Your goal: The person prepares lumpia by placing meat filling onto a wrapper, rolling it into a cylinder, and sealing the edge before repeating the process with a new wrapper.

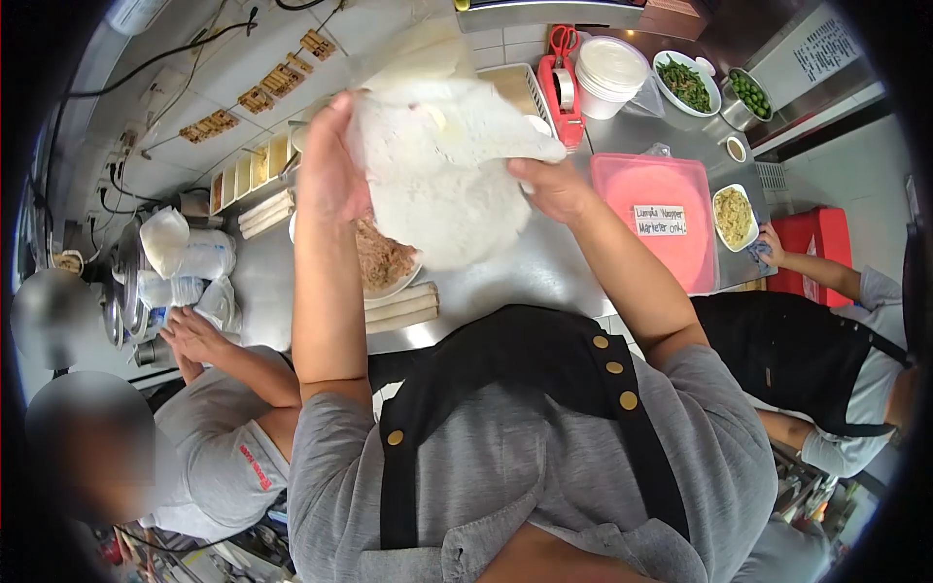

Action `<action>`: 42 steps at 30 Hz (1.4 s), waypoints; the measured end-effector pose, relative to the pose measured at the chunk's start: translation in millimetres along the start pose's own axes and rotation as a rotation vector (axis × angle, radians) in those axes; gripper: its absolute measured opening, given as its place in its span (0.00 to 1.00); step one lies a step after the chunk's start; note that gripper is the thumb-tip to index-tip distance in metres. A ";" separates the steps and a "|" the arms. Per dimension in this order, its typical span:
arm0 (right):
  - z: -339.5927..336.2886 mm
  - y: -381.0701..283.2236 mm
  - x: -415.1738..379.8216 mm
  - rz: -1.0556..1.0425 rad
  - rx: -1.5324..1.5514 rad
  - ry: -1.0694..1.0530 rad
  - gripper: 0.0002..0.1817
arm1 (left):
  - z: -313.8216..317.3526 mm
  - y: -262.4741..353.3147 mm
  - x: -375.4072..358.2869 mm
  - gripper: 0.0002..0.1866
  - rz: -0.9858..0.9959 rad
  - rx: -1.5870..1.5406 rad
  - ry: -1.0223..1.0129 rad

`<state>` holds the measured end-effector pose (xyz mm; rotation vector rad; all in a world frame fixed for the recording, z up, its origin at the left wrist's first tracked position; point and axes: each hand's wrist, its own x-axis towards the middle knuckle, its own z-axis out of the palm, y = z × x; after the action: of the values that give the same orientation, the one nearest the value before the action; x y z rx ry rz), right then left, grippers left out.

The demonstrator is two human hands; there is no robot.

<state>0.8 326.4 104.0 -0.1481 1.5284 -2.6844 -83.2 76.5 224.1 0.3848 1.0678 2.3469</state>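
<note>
A thin white lumpia wrapper (447, 185) hangs spread out above the steel counter, held up between my two hands. My left hand (335, 165) grips its left edge, fingers partly behind the sheet. On the other side, my right hand (554, 187) pinches the right edge between thumb and fingers. Below and behind the sheet, a plate of brown ground filling (382, 257) is partly covered from view. Rolled white lumpia (400, 309) lie side by side at the counter's near edge, close to that plate.
On the right stand a pink lidded container (653, 219), a red tape dispenser (561, 97), white tubs (610, 73) and a bowl of green vegetables (685, 83). More rolls (266, 213) and condiment trays (255, 170) are at left. People stand close on both sides.
</note>
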 end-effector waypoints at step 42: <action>-78.8 -82.7 -193.1 -0.056 1.004 -0.076 0.30 | 102.1 -192.0 -36.3 0.18 0.077 0.775 -0.360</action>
<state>184.7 453.4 123.8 -0.2307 0.0400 -3.0545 59.6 223.4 142.7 1.0908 1.7506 1.7294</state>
